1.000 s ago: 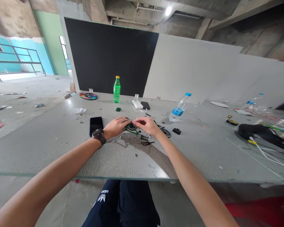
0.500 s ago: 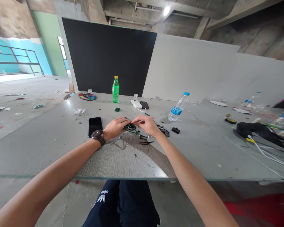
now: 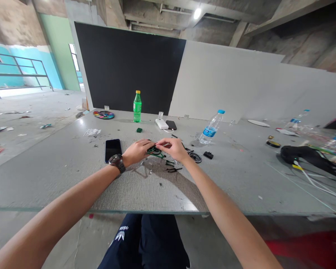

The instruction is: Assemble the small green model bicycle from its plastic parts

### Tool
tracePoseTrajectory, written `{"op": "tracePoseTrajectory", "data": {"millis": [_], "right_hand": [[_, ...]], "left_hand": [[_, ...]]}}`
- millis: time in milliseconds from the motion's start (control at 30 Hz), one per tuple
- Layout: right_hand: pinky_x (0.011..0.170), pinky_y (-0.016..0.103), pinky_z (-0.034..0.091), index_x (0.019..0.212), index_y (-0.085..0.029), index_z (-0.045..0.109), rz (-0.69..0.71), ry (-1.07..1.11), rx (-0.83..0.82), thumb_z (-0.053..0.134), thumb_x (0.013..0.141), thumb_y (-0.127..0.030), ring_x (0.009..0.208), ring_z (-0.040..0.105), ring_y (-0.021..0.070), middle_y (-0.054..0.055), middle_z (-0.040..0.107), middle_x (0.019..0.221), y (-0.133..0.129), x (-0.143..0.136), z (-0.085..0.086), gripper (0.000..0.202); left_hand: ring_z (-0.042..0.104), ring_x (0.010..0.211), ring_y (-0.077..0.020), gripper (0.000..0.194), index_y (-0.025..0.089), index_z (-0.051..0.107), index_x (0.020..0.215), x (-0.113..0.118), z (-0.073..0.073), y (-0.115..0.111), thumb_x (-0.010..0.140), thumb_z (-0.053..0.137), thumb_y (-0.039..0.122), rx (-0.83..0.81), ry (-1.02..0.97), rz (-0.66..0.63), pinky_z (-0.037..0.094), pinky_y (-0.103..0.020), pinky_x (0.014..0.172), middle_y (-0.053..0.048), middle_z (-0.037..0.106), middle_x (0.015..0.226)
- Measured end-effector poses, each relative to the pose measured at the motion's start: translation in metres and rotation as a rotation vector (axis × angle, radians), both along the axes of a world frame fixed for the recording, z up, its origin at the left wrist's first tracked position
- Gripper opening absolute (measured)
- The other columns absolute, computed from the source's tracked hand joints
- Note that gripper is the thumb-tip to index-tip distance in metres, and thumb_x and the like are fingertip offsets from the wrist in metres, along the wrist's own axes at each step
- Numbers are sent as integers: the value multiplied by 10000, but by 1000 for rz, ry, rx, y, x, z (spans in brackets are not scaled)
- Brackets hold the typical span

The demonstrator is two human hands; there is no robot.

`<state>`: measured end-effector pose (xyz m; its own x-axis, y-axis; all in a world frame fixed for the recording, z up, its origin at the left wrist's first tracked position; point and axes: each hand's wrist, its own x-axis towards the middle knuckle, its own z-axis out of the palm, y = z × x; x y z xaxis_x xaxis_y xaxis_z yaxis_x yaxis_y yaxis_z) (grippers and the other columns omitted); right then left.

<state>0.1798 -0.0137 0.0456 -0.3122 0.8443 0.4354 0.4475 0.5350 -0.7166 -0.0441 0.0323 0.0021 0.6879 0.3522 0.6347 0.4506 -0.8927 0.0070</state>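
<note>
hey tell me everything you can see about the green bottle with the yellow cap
The green bottle looks like see-through plastic, with a narrow neck, a yellow cap on top and a pale label that's too small to read. It stands upright on the table, in front of the black panel, behind a small green block. Neither hand touches it.

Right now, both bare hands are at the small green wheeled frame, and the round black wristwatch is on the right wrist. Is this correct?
Wrong wrist: the head view shows the round black wristwatch on the left wrist. The left hand and right hand are indeed at the small green wheeled frame.
</note>
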Motion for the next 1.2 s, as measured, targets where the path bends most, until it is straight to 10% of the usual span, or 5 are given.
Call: {"op": "tracePoseTrajectory", "data": {"millis": [1200], "right_hand": [[899,371,551,1141,-227,750,205,248,-312,736,845,-380,1003,698,202,72,749,1166,5,2,-4,333]], "left_hand": [[668,1108,-274,526,181,357,1395,4,-2,-5,941,613,256,-80,-98,-16,562,-422,864,-163,671,1208]]}}
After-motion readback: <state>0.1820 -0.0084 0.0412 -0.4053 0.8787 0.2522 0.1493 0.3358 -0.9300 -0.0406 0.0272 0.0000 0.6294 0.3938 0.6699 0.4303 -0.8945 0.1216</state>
